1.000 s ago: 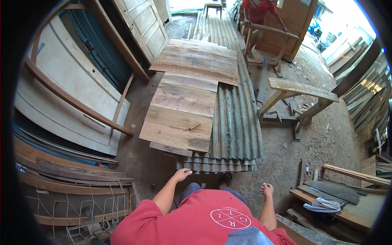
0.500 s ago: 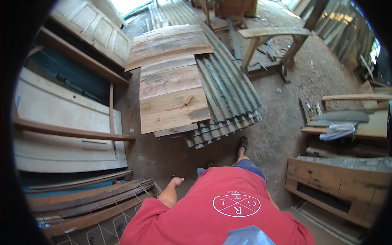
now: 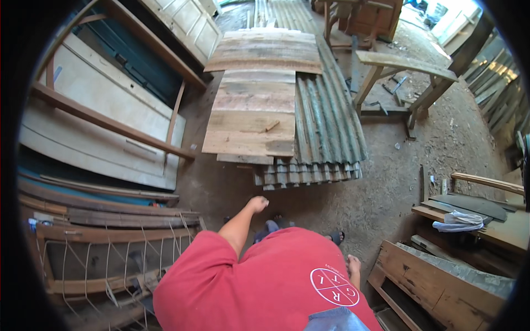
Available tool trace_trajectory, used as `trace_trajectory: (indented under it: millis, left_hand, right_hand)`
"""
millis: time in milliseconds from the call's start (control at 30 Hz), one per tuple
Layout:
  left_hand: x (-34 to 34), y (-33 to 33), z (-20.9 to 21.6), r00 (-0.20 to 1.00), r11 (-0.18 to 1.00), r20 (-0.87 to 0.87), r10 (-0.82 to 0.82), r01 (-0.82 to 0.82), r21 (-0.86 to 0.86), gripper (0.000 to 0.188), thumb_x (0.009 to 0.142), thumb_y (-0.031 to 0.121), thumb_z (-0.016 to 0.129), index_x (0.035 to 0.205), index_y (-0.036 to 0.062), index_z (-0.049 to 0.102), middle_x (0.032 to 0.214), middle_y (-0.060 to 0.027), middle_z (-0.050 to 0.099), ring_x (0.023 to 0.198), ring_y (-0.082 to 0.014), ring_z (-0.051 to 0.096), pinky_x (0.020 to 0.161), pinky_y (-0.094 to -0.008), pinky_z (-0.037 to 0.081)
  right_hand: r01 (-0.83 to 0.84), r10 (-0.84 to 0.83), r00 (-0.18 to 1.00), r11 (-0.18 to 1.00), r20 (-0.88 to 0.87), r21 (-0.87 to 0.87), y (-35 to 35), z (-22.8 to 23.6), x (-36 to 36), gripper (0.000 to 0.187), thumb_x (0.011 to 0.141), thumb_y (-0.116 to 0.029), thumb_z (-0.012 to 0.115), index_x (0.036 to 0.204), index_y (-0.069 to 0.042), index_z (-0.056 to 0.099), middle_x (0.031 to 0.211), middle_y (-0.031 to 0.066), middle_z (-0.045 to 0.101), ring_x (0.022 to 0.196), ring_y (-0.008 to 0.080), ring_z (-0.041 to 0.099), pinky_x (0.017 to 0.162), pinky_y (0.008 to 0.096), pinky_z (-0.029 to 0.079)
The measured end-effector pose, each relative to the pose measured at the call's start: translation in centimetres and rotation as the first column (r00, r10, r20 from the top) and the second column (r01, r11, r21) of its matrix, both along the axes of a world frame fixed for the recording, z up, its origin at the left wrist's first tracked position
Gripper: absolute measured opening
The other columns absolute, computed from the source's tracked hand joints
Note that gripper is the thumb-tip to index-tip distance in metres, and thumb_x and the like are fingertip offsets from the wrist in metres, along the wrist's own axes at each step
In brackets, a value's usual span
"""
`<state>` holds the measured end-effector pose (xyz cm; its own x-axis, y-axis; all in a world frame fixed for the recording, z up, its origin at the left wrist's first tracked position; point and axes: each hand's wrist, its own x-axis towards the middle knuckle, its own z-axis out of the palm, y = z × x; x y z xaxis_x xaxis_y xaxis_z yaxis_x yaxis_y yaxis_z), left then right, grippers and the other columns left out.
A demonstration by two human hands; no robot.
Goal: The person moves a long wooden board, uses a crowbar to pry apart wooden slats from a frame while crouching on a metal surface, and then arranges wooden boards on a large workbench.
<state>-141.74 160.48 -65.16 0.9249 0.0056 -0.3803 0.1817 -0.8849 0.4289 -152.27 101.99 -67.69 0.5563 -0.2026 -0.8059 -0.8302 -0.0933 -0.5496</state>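
Forward, left hand (image 3: 258,204) fisted; right hand (image 3: 353,265) low

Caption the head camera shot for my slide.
Person's empty left hand swings near stacked planks on corrugated sheets; right hand at side.

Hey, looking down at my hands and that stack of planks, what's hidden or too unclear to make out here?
Head view only:
- Right hand: mostly hidden behind the red shirt; whether it holds anything cannot be told.
- Left hand: fist-like and small; its palm side is not visible.
- Small object on the wooden planks: too small to identify.
- Corrugated sheets: partly covered by the planks.
- Feet: mostly hidden by the body.
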Motion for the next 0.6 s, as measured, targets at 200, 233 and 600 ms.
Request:
trace_trajectory:
  millis: [200,233,600]
  left_hand:
    - [3.2,-14.1,2.8,0.938,0.930,-0.062,0.340,-0.345,-0.125,0.041,0.093,0.044,0.061,0.118,0.0136,0.073,0.122,-0.0147,0.070,0.116,-0.0351,0.065,0.102,-0.0417,0.049]
    - [4.4,-17.1,3.6,0.944,0.935,-0.053,0.325,-0.330,-0.129,0.041,0.093,0.044,0.062,0.118,0.0139,0.074,0.122,-0.0141,0.070,0.116,-0.0354,0.064,0.103,-0.0417,0.049]
    - [1.0,-27.6,-3.0,0.710,0.999,-0.703,0.038,-0.026,0.028,0.059,0.096,0.055,0.054,0.131,0.0090,0.066,0.143,-0.0184,0.057,0.136,-0.0355,0.051,0.110,-0.0460,0.042]
  right_hand:
    - [-0.103,0.101,0.990,0.994,0.098,0.019,-7.1,4.0,-0.4,0.034,0.096,-0.030,0.066,0.117,-0.004,0.067,0.099,0.0079,0.071,0.087,0.0213,0.069,0.072,0.0329,0.054]
    - [-0.123,0.125,0.985,0.992,0.116,-0.021,-10.8,-0.1,-2.0,0.033,0.096,-0.030,0.066,0.115,-0.004,0.068,0.097,0.0080,0.072,0.086,0.0211,0.069,0.072,0.0336,0.054]
    - [0.609,-0.620,0.784,0.755,-0.041,0.241,-27.9,-0.4,0.2,0.032,0.097,-0.036,0.062,0.107,-0.007,0.069,0.078,0.0114,0.072,0.077,0.0247,0.069,0.078,0.0384,0.053]
